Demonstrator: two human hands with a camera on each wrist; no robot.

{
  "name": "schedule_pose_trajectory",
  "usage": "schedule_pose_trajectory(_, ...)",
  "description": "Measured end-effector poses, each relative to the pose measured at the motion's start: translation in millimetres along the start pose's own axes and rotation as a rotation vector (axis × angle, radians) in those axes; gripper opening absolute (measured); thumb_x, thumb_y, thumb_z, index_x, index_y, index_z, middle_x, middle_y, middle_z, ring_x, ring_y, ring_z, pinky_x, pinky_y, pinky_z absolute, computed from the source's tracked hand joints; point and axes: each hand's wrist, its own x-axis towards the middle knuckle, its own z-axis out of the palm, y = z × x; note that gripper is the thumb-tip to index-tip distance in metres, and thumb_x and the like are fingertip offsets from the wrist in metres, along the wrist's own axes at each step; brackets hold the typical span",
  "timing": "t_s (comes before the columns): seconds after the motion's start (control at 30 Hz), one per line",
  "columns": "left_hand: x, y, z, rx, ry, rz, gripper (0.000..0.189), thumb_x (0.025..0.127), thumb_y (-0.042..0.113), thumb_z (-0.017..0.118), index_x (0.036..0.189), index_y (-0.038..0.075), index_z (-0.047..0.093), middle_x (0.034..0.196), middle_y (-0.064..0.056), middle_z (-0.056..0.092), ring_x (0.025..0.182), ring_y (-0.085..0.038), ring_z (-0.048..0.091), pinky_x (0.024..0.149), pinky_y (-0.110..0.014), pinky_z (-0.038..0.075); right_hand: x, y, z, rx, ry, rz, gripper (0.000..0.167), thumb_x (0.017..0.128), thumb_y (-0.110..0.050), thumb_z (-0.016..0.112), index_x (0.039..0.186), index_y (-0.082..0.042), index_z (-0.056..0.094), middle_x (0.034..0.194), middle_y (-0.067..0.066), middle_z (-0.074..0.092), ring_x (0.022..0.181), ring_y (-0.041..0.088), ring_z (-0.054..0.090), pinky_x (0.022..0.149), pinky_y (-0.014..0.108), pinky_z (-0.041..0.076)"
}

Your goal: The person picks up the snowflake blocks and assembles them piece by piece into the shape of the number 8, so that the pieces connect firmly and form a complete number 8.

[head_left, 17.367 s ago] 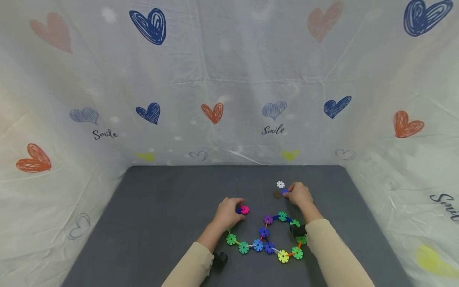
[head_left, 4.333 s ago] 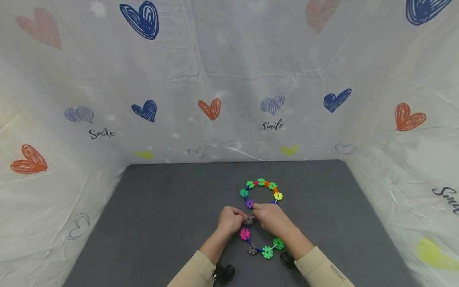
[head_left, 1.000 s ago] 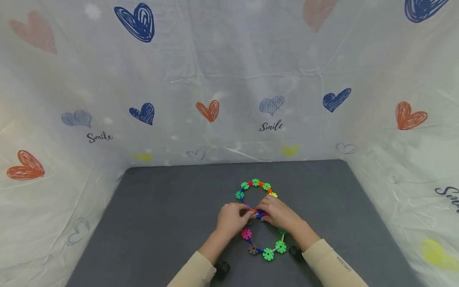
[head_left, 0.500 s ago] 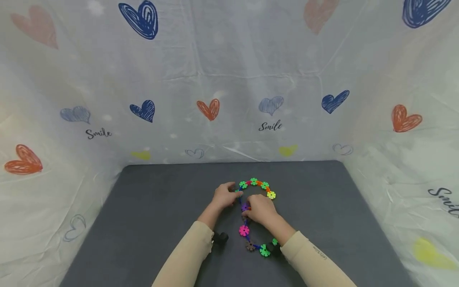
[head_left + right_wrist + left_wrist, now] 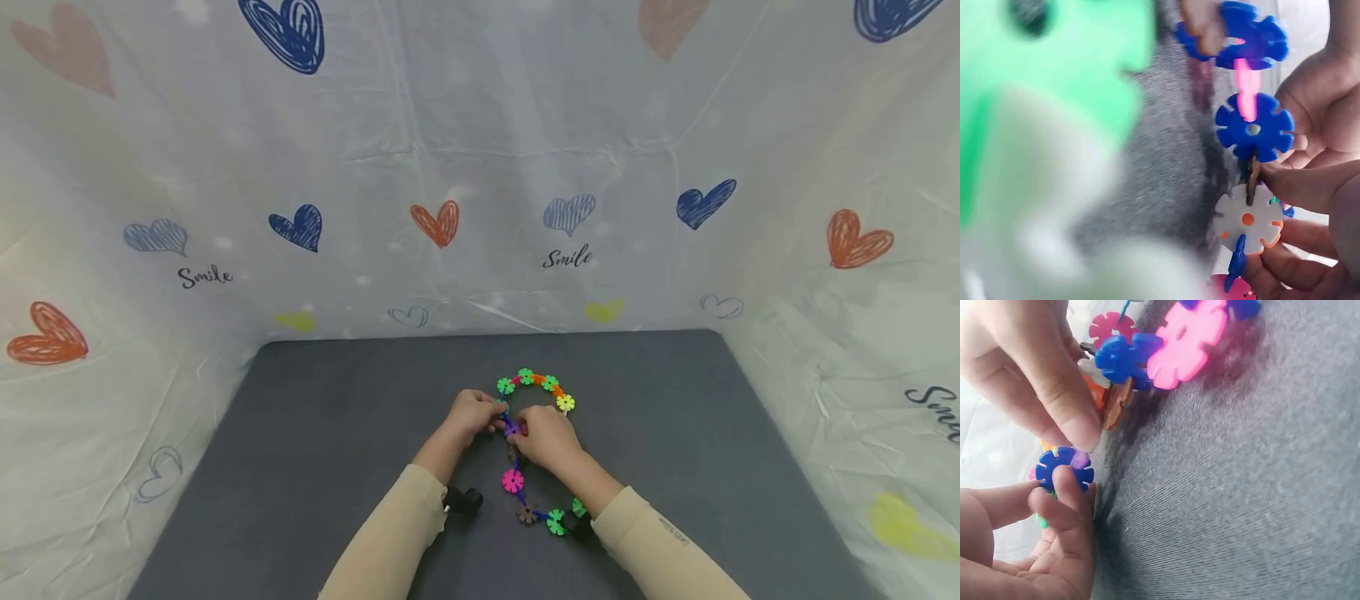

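Note:
A chain of notched plastic snowflake discs lies on the grey table in two loops, one above the other. Green discs and a yellow disc run along the far loop; a pink disc and brown disc belong to the near one. My left hand pinches a blue disc on the far loop's left side. Close beside it, my right hand grips the chain near the purple disc, where the loops meet. In the right wrist view its fingers support a white disc. My right hand covers part of the chain.
A dark grey table reaches back to a white curtain printed with hearts. Black wrist cameras sit at both cuffs; the right one partly covers the near loop's green discs.
In the last second my left hand moved away and left to the far loop's side, and my right hand shifted left. Loose discs from 17 seconds ago are gone; the far loop now lies farther back.

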Motion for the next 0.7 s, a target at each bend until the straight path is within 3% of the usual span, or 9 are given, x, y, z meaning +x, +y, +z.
schedule_pose_trajectory(0.17, 0.9, -0.8, -1.3, -0.123, -0.045, -0.064, 0.033, 0.097, 0.011, 0.068, 0.122, -0.009, 0.061, 0.093, -0.013, 0.066, 0.064, -0.01, 0.066, 0.064, -0.024, 0.058, -5.4, -1.9, -3.4, -0.073, 0.022, -0.075, 0.031, 0.083, -0.037, 0.083, 0.097, -0.01, 0.077, 0.067, -0.003, 0.057, 0.059, 0.013, 0.051, 0.057, 0.034, 0.042)
schedule_pose_trajectory(0.33, -0.9, -2.0, 1.4, -0.175, -0.026, -0.065, 0.033, 0.096, 0.012, 0.07, 0.123, -0.006, 0.063, 0.096, -0.011, 0.068, 0.072, -0.012, 0.068, 0.071, -0.027, 0.06, -7.0, 0.5, -2.5, -0.022, 0.052, -0.07, 0.027, 0.082, -0.031, 0.085, 0.094, -0.009, 0.076, 0.062, -0.004, 0.055, 0.055, 0.011, 0.049, 0.053, 0.031, 0.039)
schedule_pose_trajectory(0.5, -4.0, -3.8, 4.9, -0.209, -0.037, -0.044, 0.036, 0.095, 0.012, 0.07, 0.126, -0.005, 0.062, 0.103, -0.014, 0.071, 0.078, -0.015, 0.071, 0.076, -0.032, 0.061, -9.9, 4.1, 0.8, 0.01, 0.117, -0.111, 0.027, 0.083, -0.026, 0.084, 0.098, -0.004, 0.078, 0.076, 0.003, 0.07, 0.07, 0.019, 0.064, 0.064, 0.036, 0.051)
schedule_pose_trajectory(0.63, -4.0, -6.4, 3.6, -0.315, -0.064, -0.093, 0.038, 0.095, 0.004, 0.068, 0.128, -0.011, 0.057, 0.102, -0.019, 0.072, 0.073, -0.017, 0.073, 0.077, -0.034, 0.061, -11.9, 4.2, 3.2, -0.01, 0.125, -0.165, 0.022, 0.086, -0.021, 0.082, 0.097, -0.002, 0.077, 0.082, 0.007, 0.072, 0.08, 0.026, 0.067, 0.078, 0.043, 0.055)
schedule_pose_trajectory(0.7, -4.3, -8.2, 1.6, -0.325, -0.065, -0.107, 0.038, 0.095, 0.003, 0.067, 0.128, -0.012, 0.056, 0.102, -0.019, 0.071, 0.072, -0.017, 0.073, 0.076, -0.034, 0.061, -11.7, 3.9, 3.3, -0.027, 0.115, -0.191, 0.022, 0.087, -0.021, 0.081, 0.098, -0.002, 0.077, 0.084, 0.008, 0.072, 0.083, 0.027, 0.068, 0.081, 0.044, 0.055)
